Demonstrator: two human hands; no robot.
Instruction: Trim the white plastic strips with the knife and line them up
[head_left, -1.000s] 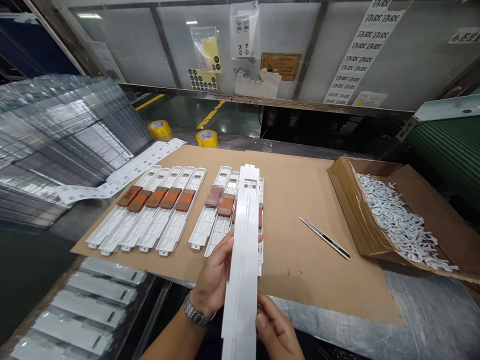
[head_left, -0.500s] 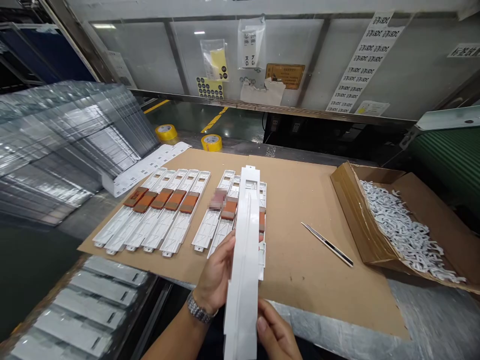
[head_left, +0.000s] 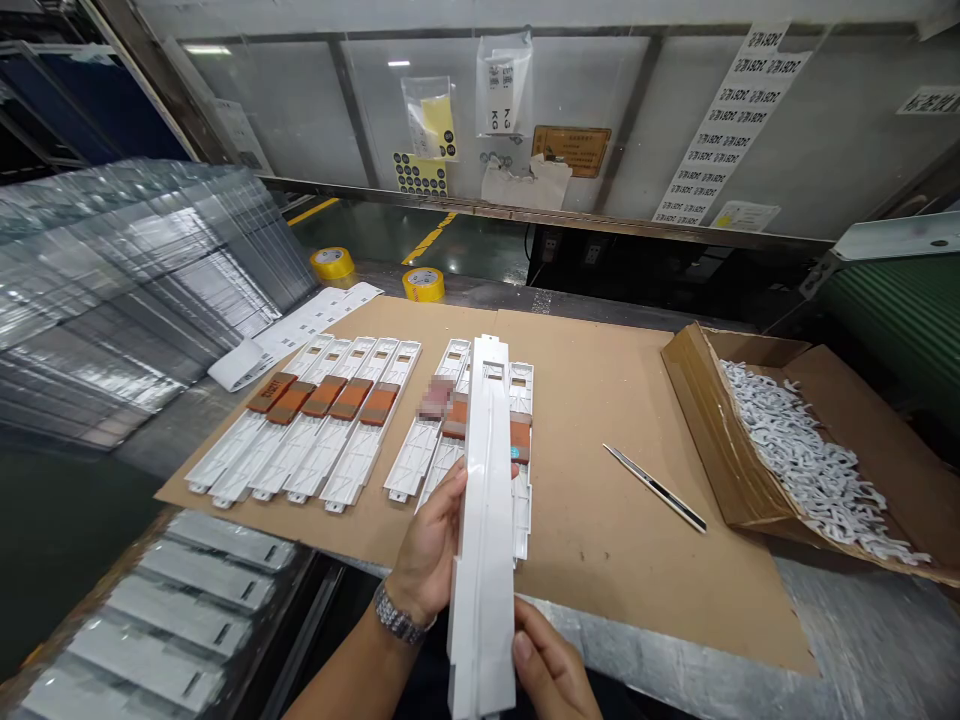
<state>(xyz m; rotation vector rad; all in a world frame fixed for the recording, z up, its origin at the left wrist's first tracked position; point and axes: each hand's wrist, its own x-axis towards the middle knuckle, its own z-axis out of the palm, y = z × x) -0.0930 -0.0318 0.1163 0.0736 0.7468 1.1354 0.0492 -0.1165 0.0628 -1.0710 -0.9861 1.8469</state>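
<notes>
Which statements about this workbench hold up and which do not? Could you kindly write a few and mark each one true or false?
The left hand and right hand both hold a long white plastic panel. True.
The metal watch is on the right wrist. False: it is on the left wrist.
Five white panels in the left group carry orange-brown strips. True.
Three rolls of yellow tape lie beyond the cardboard sheet. False: only two show.
The cardboard box of small white plastic pieces sits left of the panels. False: it sits to their right.
</notes>
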